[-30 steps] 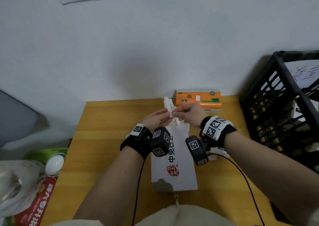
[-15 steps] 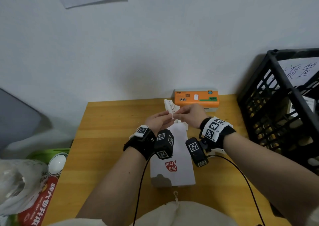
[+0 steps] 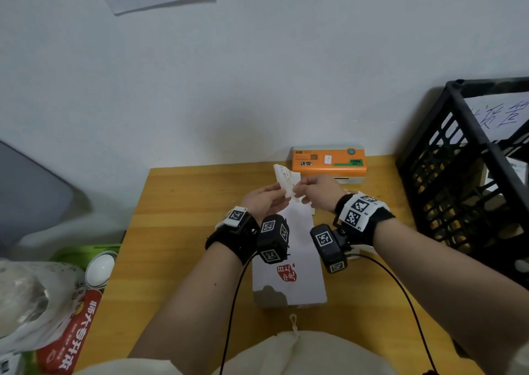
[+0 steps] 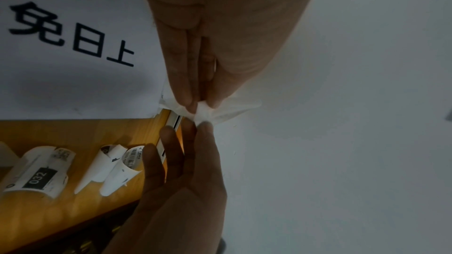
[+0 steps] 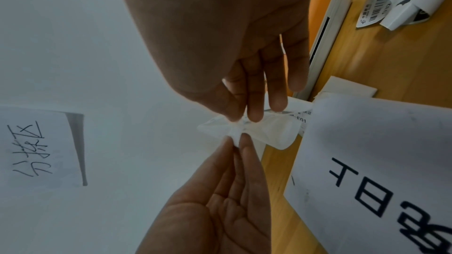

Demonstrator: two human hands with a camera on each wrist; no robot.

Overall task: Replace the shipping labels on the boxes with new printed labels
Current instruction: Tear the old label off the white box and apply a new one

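Note:
A small white printed label (image 3: 286,178) is held up over the far end of the white box (image 3: 289,277), which lies flat on the wooden table (image 3: 186,217). My left hand (image 3: 279,195) pinches the label's lower left edge. My right hand (image 3: 297,191) pinches it from the right. In the left wrist view, the left fingertips (image 4: 190,101) and the right fingertips (image 4: 205,125) meet on the crumpled label (image 4: 234,107). The right wrist view shows the same pinch on the label (image 5: 269,130), beside the box (image 5: 379,161).
An orange label printer (image 3: 329,161) stands against the wall just behind the hands. Curled peeled labels (image 4: 36,171) lie on the table to the right of the box. A black crate (image 3: 472,180) stands at the right; bags (image 3: 43,303) sit off the table's left edge.
Both hands have stayed together on the label above the box's far end, with only small shifts of the fingers. The head view has drifted slightly.

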